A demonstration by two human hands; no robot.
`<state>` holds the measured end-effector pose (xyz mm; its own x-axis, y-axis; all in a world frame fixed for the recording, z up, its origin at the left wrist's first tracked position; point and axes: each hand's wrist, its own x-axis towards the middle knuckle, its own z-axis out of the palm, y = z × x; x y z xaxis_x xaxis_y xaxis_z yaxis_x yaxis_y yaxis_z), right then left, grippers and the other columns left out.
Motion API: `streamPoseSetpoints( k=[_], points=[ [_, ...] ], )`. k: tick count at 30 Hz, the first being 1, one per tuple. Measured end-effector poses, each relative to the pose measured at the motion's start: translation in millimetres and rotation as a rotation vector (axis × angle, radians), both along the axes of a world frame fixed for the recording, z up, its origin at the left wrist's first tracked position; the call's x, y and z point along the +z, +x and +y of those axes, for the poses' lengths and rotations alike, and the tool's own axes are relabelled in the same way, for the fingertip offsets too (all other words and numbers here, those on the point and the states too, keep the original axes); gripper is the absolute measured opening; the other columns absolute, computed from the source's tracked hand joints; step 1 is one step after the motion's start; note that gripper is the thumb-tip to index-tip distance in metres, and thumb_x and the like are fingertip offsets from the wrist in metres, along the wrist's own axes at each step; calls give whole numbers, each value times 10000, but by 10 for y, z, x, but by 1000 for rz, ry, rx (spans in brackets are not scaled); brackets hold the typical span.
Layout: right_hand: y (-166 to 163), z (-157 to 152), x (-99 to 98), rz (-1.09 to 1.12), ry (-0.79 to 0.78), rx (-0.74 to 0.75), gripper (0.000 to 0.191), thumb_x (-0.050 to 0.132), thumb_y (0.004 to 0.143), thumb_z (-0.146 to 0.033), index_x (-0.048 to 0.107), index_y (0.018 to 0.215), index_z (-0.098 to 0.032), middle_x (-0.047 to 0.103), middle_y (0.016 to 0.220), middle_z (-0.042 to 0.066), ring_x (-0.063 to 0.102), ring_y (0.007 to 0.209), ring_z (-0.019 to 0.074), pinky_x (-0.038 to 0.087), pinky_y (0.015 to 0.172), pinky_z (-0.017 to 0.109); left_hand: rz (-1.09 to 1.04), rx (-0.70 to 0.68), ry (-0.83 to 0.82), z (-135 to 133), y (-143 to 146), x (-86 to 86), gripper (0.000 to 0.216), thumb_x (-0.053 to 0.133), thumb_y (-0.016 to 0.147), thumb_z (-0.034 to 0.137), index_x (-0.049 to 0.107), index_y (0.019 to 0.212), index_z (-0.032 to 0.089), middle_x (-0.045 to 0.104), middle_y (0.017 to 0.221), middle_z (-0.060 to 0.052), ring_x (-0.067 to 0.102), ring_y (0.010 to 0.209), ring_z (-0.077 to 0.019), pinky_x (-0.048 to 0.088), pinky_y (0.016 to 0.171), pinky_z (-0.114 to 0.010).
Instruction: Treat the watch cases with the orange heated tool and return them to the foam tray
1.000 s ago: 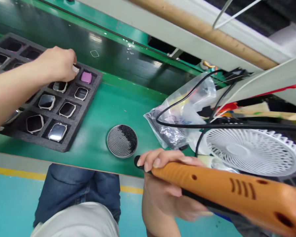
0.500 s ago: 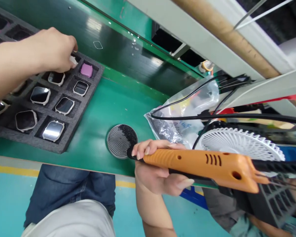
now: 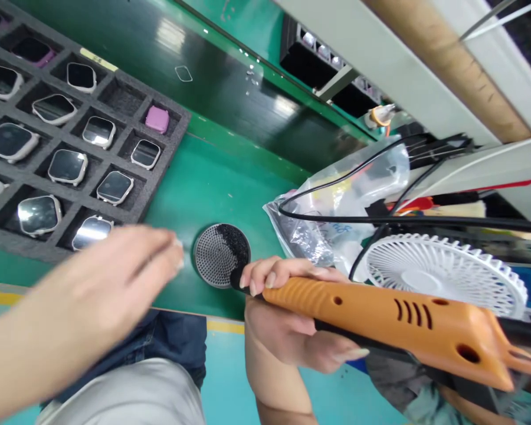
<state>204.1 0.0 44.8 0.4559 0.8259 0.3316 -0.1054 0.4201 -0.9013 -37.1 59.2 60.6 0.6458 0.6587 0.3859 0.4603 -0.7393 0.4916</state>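
My left hand [image 3: 110, 283], blurred, hovers over the near edge of the green bench, left of the round perforated tin [image 3: 210, 255]. Its fingertips are pinched on a small pale piece [image 3: 180, 255], mostly hidden. My right hand [image 3: 287, 313] is wrapped around the left end of an orange and black handheld tool [image 3: 371, 307], whose wide vented end points right. The tool's black end reaches the tin's rim; I cannot tell whether they touch. On the left, a dark foam tray [image 3: 159, 192] holds several watches [image 3: 115, 188] and a pink square piece [image 3: 157, 119]; one back compartment is empty.
A clear plastic bag [image 3: 327, 230] and a black cable [image 3: 407, 221] lie beyond my right hand, beside a white fan [image 3: 442, 277]. A dark strip [image 3: 230, 77] with a thin frame on it runs along the back. At lower right sits another person [image 3: 389, 383].
My left hand has left the tray's back compartment, now empty, and swung down toward me with a pale piece. The right hand still grips the tool, which tilts slightly lower at its right end.
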Motion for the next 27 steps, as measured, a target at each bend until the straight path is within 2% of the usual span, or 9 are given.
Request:
streamPoseSetpoints(
  k=[2,4,7,10,17,23,25,27],
  points=[
    [7,-15,2,0,-6,-1,481,560,878,-720,593,1138,-317,562,799,-46,552,564,141,505,467,339,111,-85,81,-353,143,-141,374,508,956,106,716,1266,112,733,1225,-186,697,1119,-332,639,916,-508],
    [14,-23,11,-2,-7,-3,468,538,895,-703,589,1150,-314,562,805,-43,558,577,143,505,477,342,159,-112,96,-521,239,-281,323,530,946,87,720,1207,72,734,1196,-207,700,1070,-334,639,867,-512],
    [20,-17,38,-17,-16,3,465,541,891,-710,600,1124,-312,562,793,-43,561,574,147,507,475,344,137,-89,25,-587,306,-455,302,555,953,87,707,1214,94,721,1264,-187,688,1101,-331,610,889,-522],
    [17,-2,65,-35,-27,6,464,562,877,-722,616,1088,-312,558,775,-48,557,560,145,507,470,341,91,-52,-59,-608,318,-557,300,578,971,116,701,1243,150,703,1338,-155,674,1159,-316,579,941,-513],
    [13,-11,73,-21,-53,-5,451,540,894,-708,611,1113,-320,564,784,-44,552,584,157,497,475,350,0,20,-91,-636,326,-606,248,637,981,163,709,1216,199,731,1242,-114,665,1123,-282,531,934,-467],
    [-47,-74,250,-60,-108,-39,471,429,949,-710,626,1076,-301,572,785,-41,570,613,140,511,540,360,-1,-3,-70,-610,388,-628,247,693,970,227,716,1216,243,746,1251,-52,645,1095,-271,477,917,-469],
    [-96,-103,300,-94,-90,-48,399,454,970,-641,614,1100,-300,580,775,-50,571,597,130,514,531,359,-20,3,-71,-605,399,-641,264,714,960,232,719,1224,248,751,1231,-40,644,1073,-258,472,906,-460],
    [-144,-124,307,-105,-67,-31,272,440,1011,-494,591,1132,-304,589,767,-57,578,566,129,519,497,355,-33,11,-78,-605,400,-656,267,726,956,237,721,1223,247,752,1220,-35,640,1061,-245,470,901,-451]
  ],
)
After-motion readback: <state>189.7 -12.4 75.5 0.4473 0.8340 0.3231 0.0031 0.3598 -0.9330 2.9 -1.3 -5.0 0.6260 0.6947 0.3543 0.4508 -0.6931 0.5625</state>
